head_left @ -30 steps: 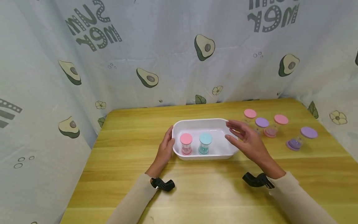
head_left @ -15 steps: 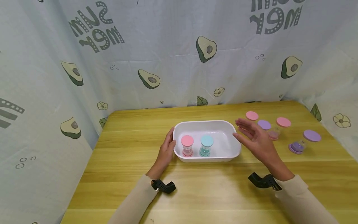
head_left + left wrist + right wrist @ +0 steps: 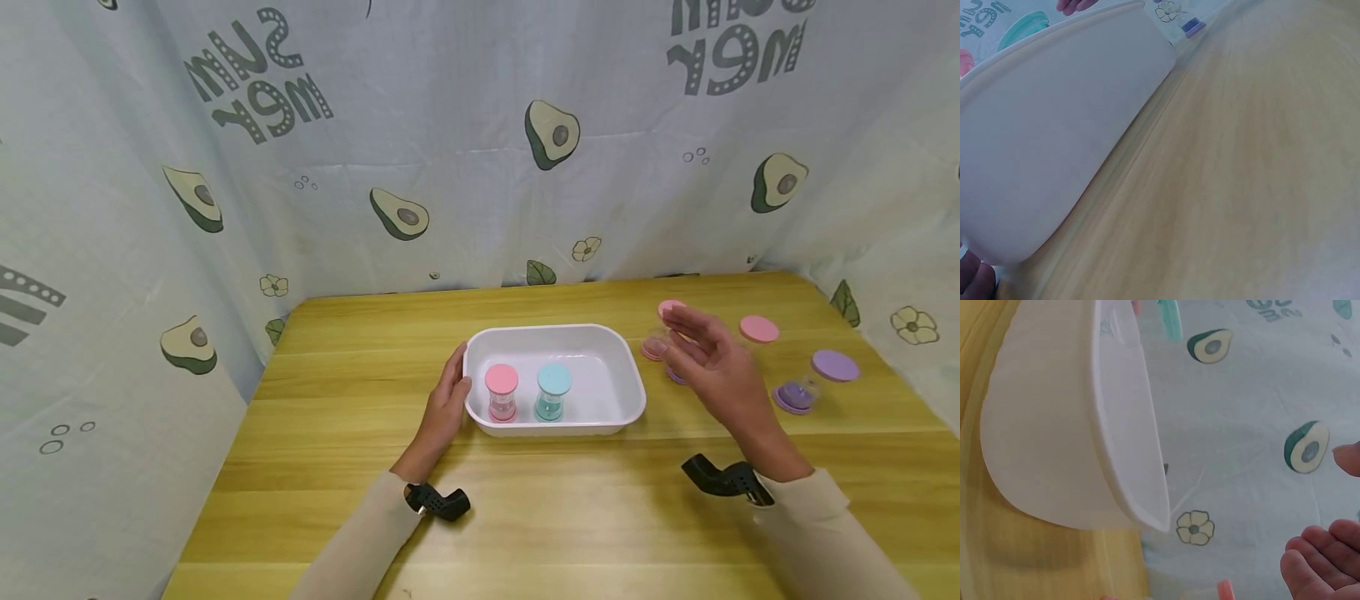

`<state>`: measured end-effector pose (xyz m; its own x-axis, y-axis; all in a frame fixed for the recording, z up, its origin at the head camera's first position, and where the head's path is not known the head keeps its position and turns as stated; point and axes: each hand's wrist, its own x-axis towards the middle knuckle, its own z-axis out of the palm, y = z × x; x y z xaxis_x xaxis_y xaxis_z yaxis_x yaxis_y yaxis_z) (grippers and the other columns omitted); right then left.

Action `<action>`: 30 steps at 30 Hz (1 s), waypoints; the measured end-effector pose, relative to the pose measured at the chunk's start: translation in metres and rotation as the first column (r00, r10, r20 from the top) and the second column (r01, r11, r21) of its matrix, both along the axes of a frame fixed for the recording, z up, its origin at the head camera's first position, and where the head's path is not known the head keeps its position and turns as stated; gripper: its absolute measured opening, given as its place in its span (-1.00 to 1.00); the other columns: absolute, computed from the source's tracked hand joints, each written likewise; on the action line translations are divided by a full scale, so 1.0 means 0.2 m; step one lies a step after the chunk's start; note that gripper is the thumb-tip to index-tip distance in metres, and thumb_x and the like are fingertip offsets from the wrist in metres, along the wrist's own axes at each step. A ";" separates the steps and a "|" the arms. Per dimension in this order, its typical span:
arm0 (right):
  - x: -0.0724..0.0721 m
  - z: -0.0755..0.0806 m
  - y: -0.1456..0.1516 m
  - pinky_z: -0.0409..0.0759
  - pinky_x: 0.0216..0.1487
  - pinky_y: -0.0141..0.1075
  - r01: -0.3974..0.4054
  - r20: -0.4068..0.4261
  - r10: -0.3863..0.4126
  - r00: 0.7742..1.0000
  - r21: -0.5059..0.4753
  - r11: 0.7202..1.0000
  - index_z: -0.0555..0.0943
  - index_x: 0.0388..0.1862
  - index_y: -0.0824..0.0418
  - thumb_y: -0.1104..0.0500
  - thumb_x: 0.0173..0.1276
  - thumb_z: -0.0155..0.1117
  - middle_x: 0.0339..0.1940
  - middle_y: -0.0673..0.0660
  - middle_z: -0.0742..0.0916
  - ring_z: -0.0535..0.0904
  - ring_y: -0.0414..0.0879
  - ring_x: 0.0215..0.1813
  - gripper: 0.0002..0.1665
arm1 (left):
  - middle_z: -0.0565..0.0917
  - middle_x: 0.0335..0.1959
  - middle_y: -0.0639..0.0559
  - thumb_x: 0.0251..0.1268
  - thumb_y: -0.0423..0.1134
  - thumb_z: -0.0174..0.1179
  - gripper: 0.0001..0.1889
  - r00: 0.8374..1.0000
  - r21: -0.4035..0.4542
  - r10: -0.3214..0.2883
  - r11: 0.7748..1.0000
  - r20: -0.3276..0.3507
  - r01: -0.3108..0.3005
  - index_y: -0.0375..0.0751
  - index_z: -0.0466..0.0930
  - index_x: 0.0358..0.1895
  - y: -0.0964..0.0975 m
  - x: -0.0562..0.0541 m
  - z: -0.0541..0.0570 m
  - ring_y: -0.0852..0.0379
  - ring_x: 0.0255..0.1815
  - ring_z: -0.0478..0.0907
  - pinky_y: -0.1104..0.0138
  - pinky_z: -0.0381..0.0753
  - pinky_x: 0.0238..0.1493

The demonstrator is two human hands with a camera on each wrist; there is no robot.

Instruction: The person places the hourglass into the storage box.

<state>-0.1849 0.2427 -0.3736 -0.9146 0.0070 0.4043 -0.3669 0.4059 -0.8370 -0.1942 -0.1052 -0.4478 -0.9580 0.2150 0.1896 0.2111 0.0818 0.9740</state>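
A white plastic tub (image 3: 555, 333) holds two upright hourglasses, one pink-capped (image 3: 502, 392) and one light-blue-capped (image 3: 553, 392). My left hand (image 3: 441, 408) rests along the tub's left end, fingers against the outer wall. My right hand (image 3: 716, 367) hovers right of the tub, fingers extended, thumb apart, nothing held. It is nearest a pink-capped hourglass (image 3: 654, 345) and a purple hourglass (image 3: 676, 376), which it mostly covers. Beyond it stand another pink hourglass (image 3: 759, 328), partly hidden, and a purple-capped one (image 3: 797, 393). In the right wrist view, the fingers (image 3: 1325, 562) touch nothing.
The wooden table (image 3: 360, 367) extends around the tub. A pale curtain (image 3: 465, 150) printed with avocados hangs behind the table and at both sides. Each wrist wears a black camera mount, such as the right one (image 3: 723, 479).
My right hand has moved right, from over the tub's right end to beside the hourglasses, covering more of the purple one. My left hand stays at the tub; the head view shifts slightly.
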 end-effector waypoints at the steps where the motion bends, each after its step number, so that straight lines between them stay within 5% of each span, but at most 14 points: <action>1: 0.00 0.00 0.01 0.46 0.10 -0.56 0.010 -0.011 -0.010 1.000 -0.001 1.000 0.39 0.32 0.36 0.38 0.26 0.32 0.25 0.23 0.53 0.49 -0.25 0.24 -0.36 | 0.07 0.52 -0.19 0.54 -0.40 -0.23 -0.45 1.000 -0.001 -0.002 1.000 0.001 0.002 -0.29 -0.05 0.52 0.00 0.00 0.00 0.01 0.52 0.01 0.24 0.08 0.45; 6: -0.02 0.02 0.08 0.48 0.06 -0.57 0.086 -0.060 -0.086 0.994 -0.011 0.996 0.42 0.27 0.45 0.43 0.25 0.30 0.15 0.10 0.60 0.53 -0.31 0.18 -0.41 | 0.06 0.53 -0.17 0.55 -0.39 -0.24 -0.45 1.000 -0.005 -0.005 1.000 0.005 0.005 -0.28 -0.06 0.53 0.00 0.00 0.00 0.02 0.52 0.01 0.25 0.07 0.45; 13: -0.03 0.00 0.15 0.46 0.05 -0.61 0.174 -0.004 -0.174 0.985 -0.001 0.985 0.42 0.30 0.35 0.35 0.25 0.34 0.16 0.06 0.58 0.51 -0.28 0.21 -0.38 | 0.06 0.52 -0.17 0.55 -0.39 -0.24 -0.45 1.000 0.000 -0.011 1.000 -0.003 0.011 -0.29 -0.06 0.53 0.00 0.00 0.00 0.00 0.52 0.01 0.24 0.08 0.45; 22: -0.02 0.03 0.21 0.47 0.05 -0.62 0.198 -0.045 -0.201 0.979 -0.069 0.978 0.46 0.28 0.33 0.40 0.25 0.32 0.15 0.07 0.62 0.54 -0.25 0.18 -0.41 | 0.06 0.53 -0.19 0.55 -0.39 -0.25 -0.46 1.000 -0.011 -0.014 1.000 -0.011 0.013 -0.31 -0.07 0.53 0.00 0.00 0.01 -0.01 0.52 0.01 0.24 0.08 0.45; 30: -0.04 0.03 0.25 0.48 -0.01 -0.67 0.340 0.024 -0.340 0.940 -0.117 0.933 0.53 0.24 0.28 0.32 0.22 0.38 0.08 -0.01 0.66 0.57 -0.31 0.09 -0.43 | 0.07 0.52 -0.17 0.55 -0.38 -0.24 -0.45 1.000 -0.014 -0.012 1.000 -0.008 0.012 -0.29 -0.07 0.53 0.00 0.01 0.00 0.01 0.52 0.02 0.24 0.09 0.45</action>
